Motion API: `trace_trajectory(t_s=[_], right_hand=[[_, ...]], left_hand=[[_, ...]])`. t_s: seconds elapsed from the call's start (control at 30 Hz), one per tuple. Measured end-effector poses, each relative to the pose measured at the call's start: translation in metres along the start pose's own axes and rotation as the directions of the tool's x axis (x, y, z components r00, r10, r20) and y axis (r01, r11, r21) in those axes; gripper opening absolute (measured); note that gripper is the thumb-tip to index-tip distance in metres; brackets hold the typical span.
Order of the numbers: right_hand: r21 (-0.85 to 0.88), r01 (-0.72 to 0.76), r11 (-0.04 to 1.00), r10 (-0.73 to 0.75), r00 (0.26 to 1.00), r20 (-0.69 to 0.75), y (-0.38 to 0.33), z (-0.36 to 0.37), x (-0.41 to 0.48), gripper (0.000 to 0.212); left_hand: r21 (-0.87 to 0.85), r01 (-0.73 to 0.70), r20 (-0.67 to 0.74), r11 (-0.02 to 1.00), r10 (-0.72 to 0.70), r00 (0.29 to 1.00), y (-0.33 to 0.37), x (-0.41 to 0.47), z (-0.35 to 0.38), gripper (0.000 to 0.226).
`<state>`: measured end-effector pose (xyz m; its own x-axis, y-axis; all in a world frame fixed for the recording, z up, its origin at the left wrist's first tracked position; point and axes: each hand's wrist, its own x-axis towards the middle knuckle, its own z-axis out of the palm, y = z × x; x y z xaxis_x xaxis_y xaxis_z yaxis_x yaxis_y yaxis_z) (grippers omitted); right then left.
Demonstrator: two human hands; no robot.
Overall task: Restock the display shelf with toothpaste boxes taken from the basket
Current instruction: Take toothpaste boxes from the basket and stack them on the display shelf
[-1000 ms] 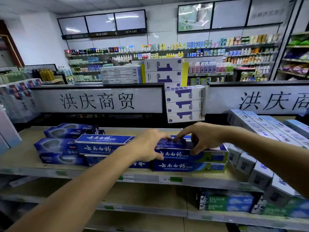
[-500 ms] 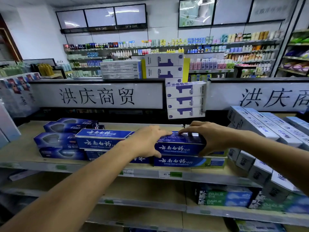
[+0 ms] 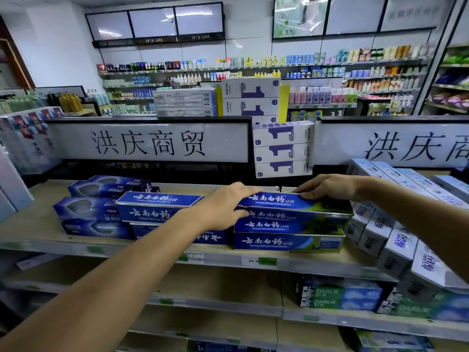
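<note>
On the wooden display shelf stands a stack of blue toothpaste boxes with white Chinese lettering. Both my hands are on the top box of the right-hand stack. My left hand grips its left end, fingers over the top and thumb on the front face. My right hand holds its far right edge with fingers laid along the top. Two more blue boxes lie under it. Another pile of the same boxes sits just to the left. The basket is out of view.
Dark blue boxes lie at the shelf's left. White-and-blue boxes lean in a row at the right, close to my right forearm. White boxes stand stacked behind. Green Darlie boxes fill the lower shelf. A white sign backs the shelf.
The top blue box has been shifted right and set squarer over the stack. My right hand moved from the box's middle to its far right edge; my left hand stayed at the left end.
</note>
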<state>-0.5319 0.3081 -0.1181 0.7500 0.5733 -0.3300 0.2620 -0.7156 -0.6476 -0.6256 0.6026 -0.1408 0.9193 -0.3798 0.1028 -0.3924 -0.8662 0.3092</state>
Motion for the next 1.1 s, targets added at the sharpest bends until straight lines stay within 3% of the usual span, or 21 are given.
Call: trace_trajectory(t_s=[0.2, 0.33, 0.43, 0.57, 0.77, 1.1], right_hand=[[-0.055, 0.031, 0.998, -0.031, 0.999, 0.011, -0.008, 0.003, -0.005, 0.036], [-0.328, 0.086, 0.941, -0.102, 0.994, -0.032, -0.018, 0.011, -0.013, 0.06], [-0.469, 0.112, 0.876, -0.176, 0.98, -0.096, -0.028, 0.01, -0.015, 0.063], [-0.484, 0.116, 0.867, -0.184, 0.978, -0.095, -0.029, 0.015, -0.018, 0.056], [-0.475, 0.111, 0.873, -0.164, 0.984, -0.072, -0.027, 0.026, -0.015, 0.059], [-0.585, 0.107, 0.804, -0.216, 0.969, -0.12, -0.024, 0.047, -0.008, 0.071]], left_hand=[[0.049, 0.034, 0.034, 0.998, -0.036, 0.999, 0.003, 0.003, 0.002, 0.064], [0.055, 0.027, 0.036, 0.998, -0.029, 0.999, 0.006, 0.001, 0.0, 0.064], [0.046, 0.009, 0.034, 0.999, -0.01, 0.999, 0.008, 0.0, -0.003, 0.065], [0.117, -0.024, 0.062, 0.993, 0.017, 0.998, 0.012, -0.005, -0.006, 0.07], [0.325, -0.046, 0.045, 0.945, 0.034, 0.998, 0.014, -0.007, 0.01, 0.101], [0.444, -0.025, 0.001, 0.896, 0.027, 1.0, 0.013, -0.006, 0.017, 0.098]])
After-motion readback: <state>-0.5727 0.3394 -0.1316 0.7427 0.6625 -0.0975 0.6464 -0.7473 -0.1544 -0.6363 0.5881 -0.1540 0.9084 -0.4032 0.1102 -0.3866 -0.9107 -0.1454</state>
